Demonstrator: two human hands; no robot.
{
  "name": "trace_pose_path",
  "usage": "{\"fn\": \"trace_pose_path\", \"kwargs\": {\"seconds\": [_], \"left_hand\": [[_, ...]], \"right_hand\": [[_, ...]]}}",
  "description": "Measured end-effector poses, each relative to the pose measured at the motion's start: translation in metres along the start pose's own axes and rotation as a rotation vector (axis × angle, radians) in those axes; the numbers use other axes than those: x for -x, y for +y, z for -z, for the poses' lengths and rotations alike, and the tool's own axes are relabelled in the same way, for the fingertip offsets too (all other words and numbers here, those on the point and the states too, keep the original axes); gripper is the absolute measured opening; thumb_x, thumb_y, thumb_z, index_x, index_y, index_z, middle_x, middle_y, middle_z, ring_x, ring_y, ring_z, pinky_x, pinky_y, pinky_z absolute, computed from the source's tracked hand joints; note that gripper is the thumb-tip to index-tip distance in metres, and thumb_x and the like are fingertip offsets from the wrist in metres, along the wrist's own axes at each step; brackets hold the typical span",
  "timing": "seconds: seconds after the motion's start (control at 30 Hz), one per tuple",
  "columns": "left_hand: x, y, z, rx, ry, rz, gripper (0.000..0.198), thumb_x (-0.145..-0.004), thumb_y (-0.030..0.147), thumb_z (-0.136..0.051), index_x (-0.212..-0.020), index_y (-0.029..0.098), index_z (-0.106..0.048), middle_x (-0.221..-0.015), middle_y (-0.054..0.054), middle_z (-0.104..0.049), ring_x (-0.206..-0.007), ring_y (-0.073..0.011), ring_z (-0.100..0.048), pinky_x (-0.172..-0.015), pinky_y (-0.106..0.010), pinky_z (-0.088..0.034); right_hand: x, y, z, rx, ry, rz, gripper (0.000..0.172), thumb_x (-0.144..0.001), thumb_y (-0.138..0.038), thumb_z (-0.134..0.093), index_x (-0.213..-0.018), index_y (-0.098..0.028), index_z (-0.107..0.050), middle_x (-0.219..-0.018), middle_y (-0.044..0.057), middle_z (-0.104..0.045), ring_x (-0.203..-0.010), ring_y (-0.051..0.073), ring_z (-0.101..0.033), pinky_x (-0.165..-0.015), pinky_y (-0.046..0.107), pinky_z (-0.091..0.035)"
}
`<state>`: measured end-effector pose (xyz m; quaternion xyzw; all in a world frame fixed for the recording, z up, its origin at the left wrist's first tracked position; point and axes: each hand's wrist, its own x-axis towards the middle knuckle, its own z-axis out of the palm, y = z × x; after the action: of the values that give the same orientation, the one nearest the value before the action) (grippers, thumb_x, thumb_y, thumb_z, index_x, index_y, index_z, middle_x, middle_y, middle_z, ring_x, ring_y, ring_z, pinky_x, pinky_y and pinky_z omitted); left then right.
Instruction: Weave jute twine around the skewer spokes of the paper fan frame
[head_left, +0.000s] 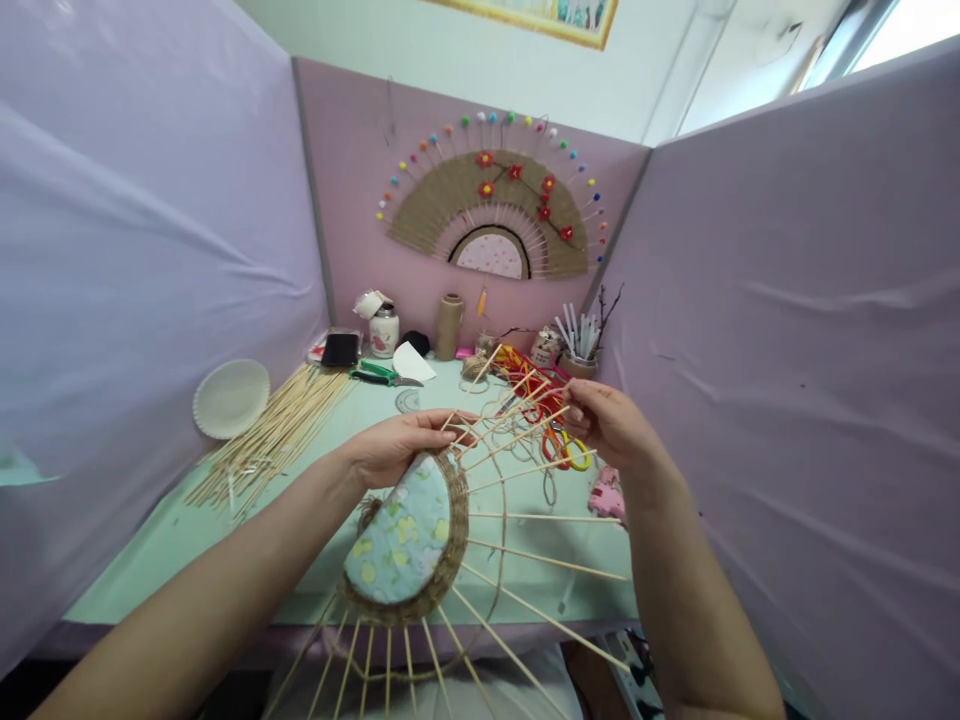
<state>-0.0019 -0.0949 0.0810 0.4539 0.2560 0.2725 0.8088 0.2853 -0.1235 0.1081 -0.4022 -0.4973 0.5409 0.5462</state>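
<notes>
My left hand [409,440] grips the upper end of a half-made woven fan, its fingers closed around the twine rim and the sticks there. The fan has a half-round centre of pale blue flowered cloth [405,535], edged by a brown twine band [457,520]. Thin wooden sticks [551,517] radiate from the band, and a loose twine strand [504,515] curves across them. Near the upper stick tips, my right hand [600,415] is closed in a pinch on what looks like the twine. Its fingertips partly hide the strand.
Loose sticks [285,430] and a white scalloped dish [231,400] lie left. Green-handled pruners [382,375], red cord [525,375], scissors [566,448] and a pink object [606,495] lie farther back and right. A finished fan [450,205] hangs on the back panel; side panels enclose the table.
</notes>
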Motion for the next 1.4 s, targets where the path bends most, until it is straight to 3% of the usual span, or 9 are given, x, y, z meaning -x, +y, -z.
{"fn": "trace_pose_path", "kwargs": {"seconds": [0.23, 0.47, 0.73, 0.93, 1.13, 1.27, 1.4], "left_hand": [[0.0, -0.001, -0.002, 0.033, 0.04, 0.03, 0.036, -0.073, 0.008, -0.074, -0.108, 0.016, -0.071, -0.09, -0.006, -0.073, -0.065, -0.0087, -0.066, -0.06, -0.018, -0.049], [0.001, -0.004, 0.004, 0.057, 0.054, 0.011, 0.035, -0.075, 0.007, -0.071, -0.109, 0.015, -0.071, -0.089, -0.006, -0.073, -0.066, -0.0089, -0.066, -0.06, -0.017, -0.05], [0.01, 0.001, 0.008, 0.116, 0.049, -0.057, 0.038, -0.077, 0.004, -0.069, -0.114, 0.014, -0.068, -0.087, -0.007, -0.073, -0.073, -0.0119, -0.069, -0.065, -0.02, -0.053], [0.009, 0.014, 0.008, 0.177, 0.163, -0.173, 0.038, -0.078, 0.0, -0.065, -0.113, 0.014, -0.067, -0.087, -0.006, -0.072, -0.069, -0.0131, -0.069, -0.063, -0.023, -0.054], [0.012, 0.018, 0.015, 0.277, 0.224, -0.251, 0.037, -0.078, -0.001, -0.06, -0.112, 0.013, -0.065, -0.083, -0.004, -0.07, -0.068, -0.0145, -0.068, -0.064, -0.026, -0.054], [0.008, 0.007, 0.029, 0.339, 0.256, -0.246, 0.041, -0.075, -0.003, -0.055, -0.111, 0.013, -0.065, -0.081, -0.003, -0.068, -0.067, -0.0143, -0.067, -0.066, -0.027, -0.053], [0.0, -0.003, 0.046, 0.363, 0.204, -0.235, 0.044, -0.072, -0.001, -0.055, -0.113, 0.011, -0.064, -0.079, -0.003, -0.067, -0.067, -0.014, -0.066, -0.066, -0.026, -0.052]], "right_hand": [[-0.008, -0.023, -0.02, 0.115, 0.018, 0.158, 0.038, -0.068, -0.048, -0.082, -0.066, -0.018, -0.058, -0.051, -0.005, -0.045, -0.045, 0.005, -0.032, -0.043, 0.021, -0.02], [0.0, -0.016, -0.014, 0.169, 0.065, 0.226, 0.031, -0.073, -0.045, -0.078, -0.069, -0.018, -0.062, -0.052, -0.006, -0.045, -0.048, 0.006, -0.033, -0.046, 0.022, -0.021], [0.011, 0.039, -0.003, 0.055, 0.056, 0.07, 0.029, -0.072, -0.043, -0.077, -0.07, -0.019, -0.061, -0.051, -0.006, -0.043, -0.046, 0.006, -0.031, -0.045, 0.023, -0.019], [0.0, 0.085, -0.038, 0.072, 0.03, -0.018, 0.029, -0.068, -0.043, -0.077, -0.067, -0.019, -0.061, -0.051, -0.007, -0.04, -0.046, 0.007, -0.029, -0.047, 0.024, -0.018], [-0.019, 0.113, -0.075, 0.114, 0.041, -0.051, 0.031, -0.066, -0.047, -0.074, -0.067, -0.019, -0.06, -0.051, -0.007, -0.04, -0.048, 0.008, -0.031, -0.048, 0.024, -0.023], [-0.026, 0.122, -0.08, 0.098, 0.065, -0.06, 0.038, -0.063, -0.052, -0.076, -0.066, -0.02, -0.057, -0.055, -0.006, -0.044, -0.05, 0.009, -0.034, -0.049, 0.024, -0.027], [-0.028, 0.126, -0.076, 0.077, 0.113, -0.082, 0.042, -0.06, -0.055, -0.077, -0.065, -0.022, -0.051, -0.052, -0.008, -0.037, -0.047, 0.008, -0.028, -0.046, 0.024, -0.023]]}}
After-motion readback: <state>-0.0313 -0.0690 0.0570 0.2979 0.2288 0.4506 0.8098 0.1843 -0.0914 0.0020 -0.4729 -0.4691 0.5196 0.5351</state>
